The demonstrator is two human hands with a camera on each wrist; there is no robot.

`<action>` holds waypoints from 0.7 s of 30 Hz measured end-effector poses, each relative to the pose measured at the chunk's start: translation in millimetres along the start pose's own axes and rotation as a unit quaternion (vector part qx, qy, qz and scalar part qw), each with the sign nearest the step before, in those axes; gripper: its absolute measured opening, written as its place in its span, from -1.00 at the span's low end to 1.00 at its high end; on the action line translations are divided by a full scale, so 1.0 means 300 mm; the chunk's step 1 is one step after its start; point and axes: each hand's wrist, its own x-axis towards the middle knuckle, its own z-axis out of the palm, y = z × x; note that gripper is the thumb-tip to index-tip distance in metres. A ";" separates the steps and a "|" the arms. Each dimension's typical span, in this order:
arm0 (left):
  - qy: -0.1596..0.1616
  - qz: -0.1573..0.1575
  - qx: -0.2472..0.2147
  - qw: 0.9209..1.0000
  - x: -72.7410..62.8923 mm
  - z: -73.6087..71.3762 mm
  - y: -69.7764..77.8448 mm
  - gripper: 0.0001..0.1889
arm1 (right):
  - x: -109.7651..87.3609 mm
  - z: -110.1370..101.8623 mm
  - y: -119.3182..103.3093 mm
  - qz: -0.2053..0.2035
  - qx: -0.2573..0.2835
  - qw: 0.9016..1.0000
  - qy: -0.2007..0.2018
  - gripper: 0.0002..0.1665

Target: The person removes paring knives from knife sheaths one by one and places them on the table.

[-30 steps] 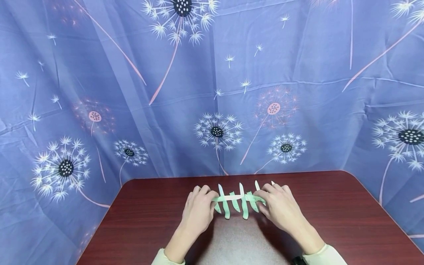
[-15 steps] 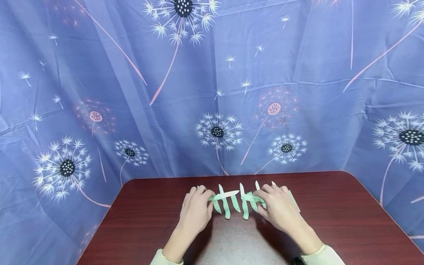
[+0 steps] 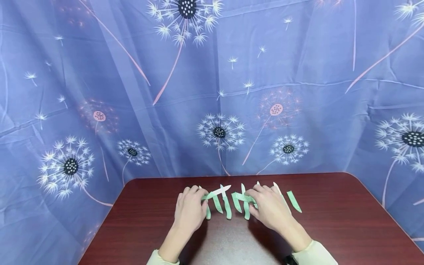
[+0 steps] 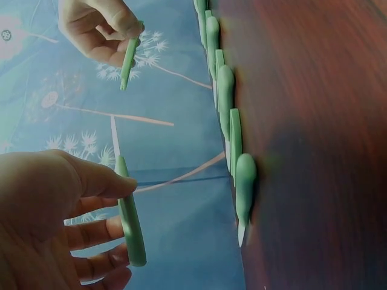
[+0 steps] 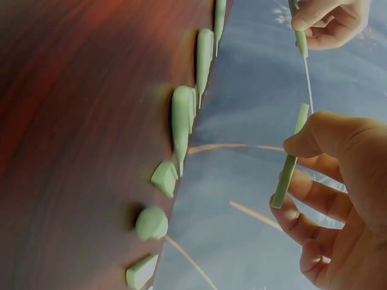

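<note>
My left hand pinches a small paring knife by its mint-green handle, its bare pale blade angled up to the right. In the left wrist view the knife handle lies between thumb and fingers. My right hand pinches a green blade sheath, which shows whole as a narrow sheath in the right wrist view. Knife and sheath are apart, both held above the table. Below them lies a row of similar knives and sheaths, partly hidden by my hands.
The dark red wooden table has its far edge just behind the row. A blue curtain with dandelion prints hangs behind and at both sides. One loose sheath lies at the row's right end.
The knife blade, earlier reaching the sheath, has moved away from it to the left and tilted upward. Both hands have shifted left, uncovering the loose sheath at the right.
</note>
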 end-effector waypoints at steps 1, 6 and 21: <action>-0.001 -0.003 -0.001 1.000 -0.002 -0.001 -0.006 -0.80 | 0.005 0.002 -0.005 -0.001 0.002 1.000 -0.002 -0.66; 0.000 -0.014 -0.004 1.000 -0.009 -0.016 -0.034 -0.81 | 0.035 0.017 -0.031 0.005 0.028 0.999 -0.024 -0.67; -0.030 -0.081 -0.043 0.995 -0.018 -0.041 -0.093 -0.83 | 0.147 0.076 -0.147 0.037 0.104 0.992 -0.060 -0.74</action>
